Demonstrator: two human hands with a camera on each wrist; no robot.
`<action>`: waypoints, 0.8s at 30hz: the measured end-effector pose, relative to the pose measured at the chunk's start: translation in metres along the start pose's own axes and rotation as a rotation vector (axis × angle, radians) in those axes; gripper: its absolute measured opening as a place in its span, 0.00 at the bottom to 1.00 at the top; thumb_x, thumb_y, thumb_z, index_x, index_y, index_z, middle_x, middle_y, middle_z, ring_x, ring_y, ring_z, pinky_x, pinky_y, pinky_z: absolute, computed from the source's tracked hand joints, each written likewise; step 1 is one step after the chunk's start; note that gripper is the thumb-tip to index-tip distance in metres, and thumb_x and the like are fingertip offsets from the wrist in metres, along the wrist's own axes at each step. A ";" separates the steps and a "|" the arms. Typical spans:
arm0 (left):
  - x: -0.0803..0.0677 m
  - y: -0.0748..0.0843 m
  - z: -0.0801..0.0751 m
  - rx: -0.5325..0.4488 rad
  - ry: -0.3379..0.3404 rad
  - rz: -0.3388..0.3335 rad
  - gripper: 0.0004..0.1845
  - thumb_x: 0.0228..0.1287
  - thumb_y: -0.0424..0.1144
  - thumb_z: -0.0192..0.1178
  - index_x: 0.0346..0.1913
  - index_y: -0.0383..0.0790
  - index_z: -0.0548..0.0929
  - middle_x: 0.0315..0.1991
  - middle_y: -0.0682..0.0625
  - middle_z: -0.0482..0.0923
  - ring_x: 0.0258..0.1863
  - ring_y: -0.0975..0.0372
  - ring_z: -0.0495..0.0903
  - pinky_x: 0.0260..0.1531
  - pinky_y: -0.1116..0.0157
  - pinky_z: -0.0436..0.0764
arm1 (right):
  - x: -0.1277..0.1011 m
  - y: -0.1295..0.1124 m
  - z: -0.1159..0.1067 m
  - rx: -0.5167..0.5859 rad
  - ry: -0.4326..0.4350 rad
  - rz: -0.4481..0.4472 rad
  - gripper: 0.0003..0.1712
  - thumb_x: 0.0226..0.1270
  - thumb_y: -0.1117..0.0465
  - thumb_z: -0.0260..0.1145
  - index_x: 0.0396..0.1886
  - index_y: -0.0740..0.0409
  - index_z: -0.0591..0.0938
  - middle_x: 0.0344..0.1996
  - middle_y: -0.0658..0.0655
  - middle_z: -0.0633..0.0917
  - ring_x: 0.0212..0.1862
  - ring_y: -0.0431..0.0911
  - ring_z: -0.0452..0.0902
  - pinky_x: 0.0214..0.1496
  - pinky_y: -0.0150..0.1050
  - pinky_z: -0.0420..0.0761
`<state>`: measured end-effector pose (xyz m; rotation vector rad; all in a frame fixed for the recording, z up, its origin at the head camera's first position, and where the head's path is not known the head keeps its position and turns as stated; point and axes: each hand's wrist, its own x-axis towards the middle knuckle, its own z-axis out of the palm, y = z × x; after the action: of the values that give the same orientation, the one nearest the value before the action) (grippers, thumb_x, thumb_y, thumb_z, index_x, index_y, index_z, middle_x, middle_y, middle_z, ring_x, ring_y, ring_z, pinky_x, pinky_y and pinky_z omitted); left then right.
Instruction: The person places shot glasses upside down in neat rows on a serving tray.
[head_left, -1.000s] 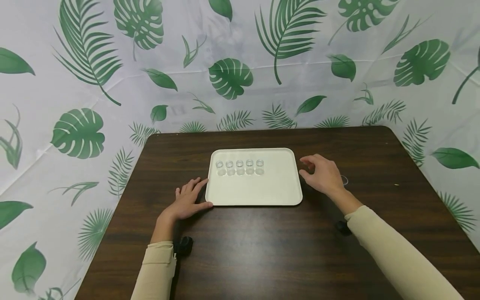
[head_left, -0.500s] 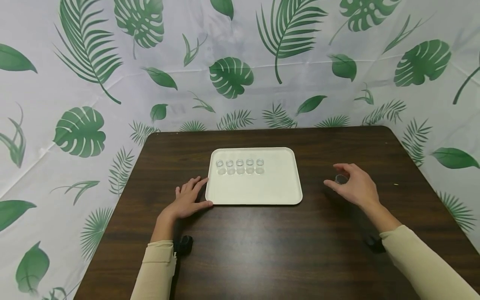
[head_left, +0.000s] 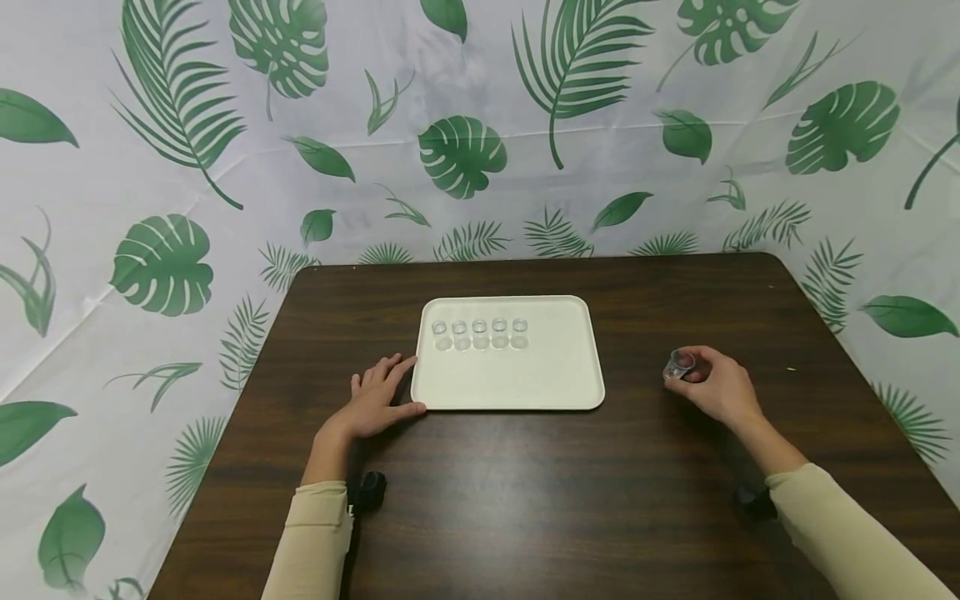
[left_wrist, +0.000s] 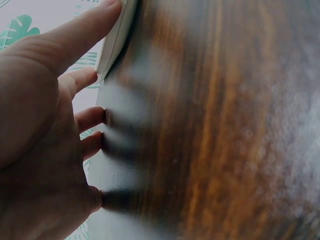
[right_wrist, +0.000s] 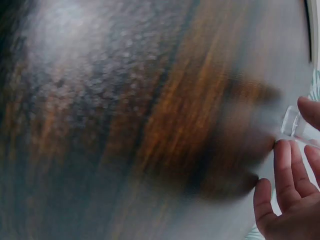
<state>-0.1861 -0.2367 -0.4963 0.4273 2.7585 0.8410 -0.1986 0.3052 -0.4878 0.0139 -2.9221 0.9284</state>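
Note:
My right hand (head_left: pixel 720 387) pinches a small clear cup (head_left: pixel 678 364) between thumb and fingers, right of the tray and close over the table. In the right wrist view the cup's clear base (right_wrist: pixel 290 121) shows beside the thumb, while the other fingertips reach toward the tabletop. My left hand (head_left: pixel 375 400) lies spread at the left end of a white rectangular tray (head_left: pixel 517 392), its thumb and index finger against the rim. The left wrist view also has the thumb (left_wrist: pixel 82 35) along the tray edge. Several similar clear cups (head_left: pixel 479 327) stand in a row on the tray's far left part.
The dark wood-grain table (head_left: pixel 510 500) runs under both arms to a rounded far edge. Behind it hangs a white cloth with green leaves (head_left: pixel 462 157). A small pale fleck (head_left: pixel 791 368) lies on the tabletop farther right.
My right hand has moved right from beside the tray to the cup on the table, closed its fingers on it and tilted it. The left hand and tray stay where they were.

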 end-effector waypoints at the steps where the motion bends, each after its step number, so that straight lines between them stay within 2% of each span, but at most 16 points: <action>1: 0.000 0.000 0.000 0.002 -0.001 0.000 0.46 0.62 0.58 0.64 0.78 0.48 0.55 0.76 0.37 0.47 0.73 0.40 0.46 0.60 0.30 0.36 | -0.001 0.001 0.001 0.010 0.000 0.007 0.30 0.56 0.53 0.76 0.55 0.64 0.80 0.33 0.61 0.86 0.35 0.51 0.81 0.35 0.43 0.73; 7: -0.001 0.001 0.000 0.000 -0.008 0.002 0.47 0.62 0.59 0.64 0.78 0.48 0.55 0.76 0.37 0.47 0.73 0.40 0.46 0.60 0.29 0.35 | -0.002 0.006 0.004 0.037 -0.008 0.044 0.27 0.60 0.50 0.74 0.52 0.63 0.82 0.34 0.62 0.85 0.36 0.51 0.79 0.34 0.41 0.72; 19: 0.000 0.001 -0.002 0.003 -0.010 0.007 0.47 0.63 0.59 0.64 0.78 0.47 0.54 0.76 0.37 0.46 0.73 0.39 0.45 0.60 0.30 0.35 | 0.003 0.007 0.000 0.030 0.019 -0.002 0.23 0.61 0.51 0.74 0.47 0.64 0.83 0.32 0.62 0.85 0.33 0.51 0.79 0.30 0.39 0.73; 24: 0.000 0.001 -0.002 0.012 -0.008 0.009 0.46 0.63 0.58 0.64 0.78 0.45 0.55 0.76 0.35 0.46 0.72 0.38 0.46 0.60 0.29 0.36 | 0.008 0.005 -0.005 0.030 0.041 0.015 0.21 0.61 0.53 0.73 0.46 0.64 0.82 0.35 0.66 0.85 0.36 0.56 0.81 0.33 0.41 0.74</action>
<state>-0.1862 -0.2370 -0.4945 0.4449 2.7574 0.8228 -0.2059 0.3122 -0.4863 -0.0250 -2.8746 0.9622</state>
